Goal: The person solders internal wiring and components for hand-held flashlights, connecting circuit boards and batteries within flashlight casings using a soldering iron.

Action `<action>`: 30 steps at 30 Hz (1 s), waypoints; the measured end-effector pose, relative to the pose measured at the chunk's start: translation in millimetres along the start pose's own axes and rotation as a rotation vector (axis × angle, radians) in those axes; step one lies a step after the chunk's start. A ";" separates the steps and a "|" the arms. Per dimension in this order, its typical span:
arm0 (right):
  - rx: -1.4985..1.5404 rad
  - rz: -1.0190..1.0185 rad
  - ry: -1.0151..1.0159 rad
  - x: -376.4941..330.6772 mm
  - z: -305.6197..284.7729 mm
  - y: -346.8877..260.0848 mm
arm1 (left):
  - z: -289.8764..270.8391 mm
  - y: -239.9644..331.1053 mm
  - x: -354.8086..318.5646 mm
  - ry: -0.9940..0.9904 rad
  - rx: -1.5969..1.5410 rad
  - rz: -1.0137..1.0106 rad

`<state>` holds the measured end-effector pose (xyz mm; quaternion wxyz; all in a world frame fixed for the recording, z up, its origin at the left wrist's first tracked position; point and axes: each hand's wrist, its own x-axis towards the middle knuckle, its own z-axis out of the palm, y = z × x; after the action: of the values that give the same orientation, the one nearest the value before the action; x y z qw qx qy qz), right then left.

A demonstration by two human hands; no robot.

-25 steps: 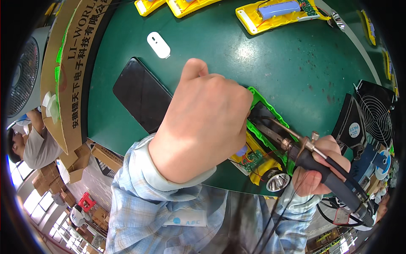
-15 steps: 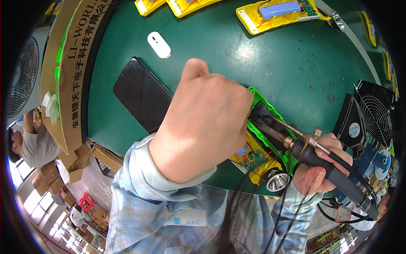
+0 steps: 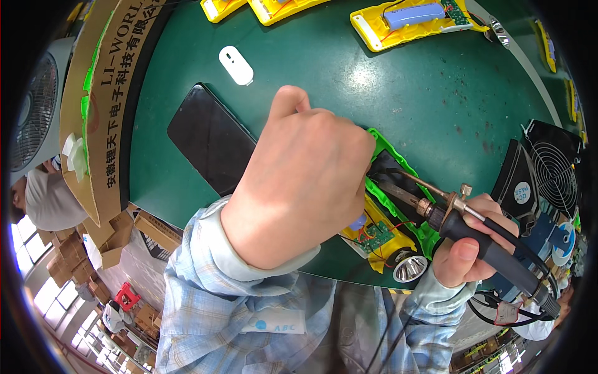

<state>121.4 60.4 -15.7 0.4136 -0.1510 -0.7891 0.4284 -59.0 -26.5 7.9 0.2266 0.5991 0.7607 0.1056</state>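
My left hand (image 3: 305, 181) is curled closed with its back up, over the near middle of the bench. Its fingertips and anything in them are hidden. My right hand (image 3: 458, 262) grips the dark handle of a soldering iron (image 3: 492, 255), which has a thin metal tube along its side. The iron's tip points left into a green plastic shell (image 3: 398, 161) with a dark inside. Against that shell lies a yellow flashlight half-shell (image 3: 408, 240), holding a green circuit board (image 3: 377, 237) with thin wires and a round reflector (image 3: 410, 268). The left hand covers part of both shells.
A black phone (image 3: 212, 137) lies left of my left hand, with a small white oval device (image 3: 235, 65) beyond. Yellow half-shells with batteries, one at the far right (image 3: 374, 34), line the back. A cardboard box panel (image 3: 103, 124) borders the left; a black fan (image 3: 554, 168) stands right.
Both hands and the iron stay almost in place. My right thumb shows more clearly on the handle. Dark strands across the lower view have shifted, and a person in the left background has moved.
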 end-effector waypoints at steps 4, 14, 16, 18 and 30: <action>0.022 0.023 0.019 -1.6 2.0 -0.3 | 0.6 -0.5 -0.8 -0.013 -0.001 -0.007; 0.028 0.077 0.034 -1.0 1.6 -4.0 | 0.0 1.4 -0.7 -0.008 -0.019 -0.007; 0.004 0.054 0.088 -1.7 4.5 -2.3 | 1.1 0.2 -0.7 0.002 -0.015 -0.003; 0.030 0.059 0.085 -3.3 6.0 0.3 | 2.4 -1.7 -1.0 -0.004 -0.015 -0.012; 0.008 0.036 0.122 -2.9 2.4 -0.9 | 0.8 0.0 -0.7 0.005 -0.019 -0.009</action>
<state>121.3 56.8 -17.2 0.4538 -0.1893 -0.7579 0.4287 -58.4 -27.3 7.3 0.2308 0.5933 0.7628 0.1135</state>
